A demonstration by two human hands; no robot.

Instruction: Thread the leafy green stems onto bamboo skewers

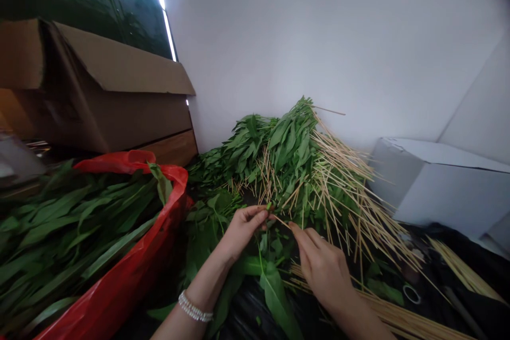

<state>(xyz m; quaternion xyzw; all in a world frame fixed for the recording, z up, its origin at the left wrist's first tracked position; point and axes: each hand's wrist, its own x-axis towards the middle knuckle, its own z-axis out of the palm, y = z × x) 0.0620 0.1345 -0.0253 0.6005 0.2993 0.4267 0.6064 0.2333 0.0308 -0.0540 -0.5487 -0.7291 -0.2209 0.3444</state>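
Note:
My left hand (244, 229), with a beaded bracelet on its wrist, pinches the cut top of a green leafy stem (269, 205). Broad leaves (277, 292) hang below that hand, seemingly from the same stem. Closed around a thin wooden stick (282, 221) is my right hand (323, 263). The stick slants up to the left fingertips, where its tip meets the stem; whether it goes inside is too small to tell. Loose sticks (398, 311) lie beneath my right forearm.
Leafy bunches on sticks (295, 138) are piled against the white wall. A red plastic bag (175, 191) full of leaves stands at left, before an open cardboard box (131, 71). At right are a white box (446, 186) and a tape roll (411, 294) on black plastic.

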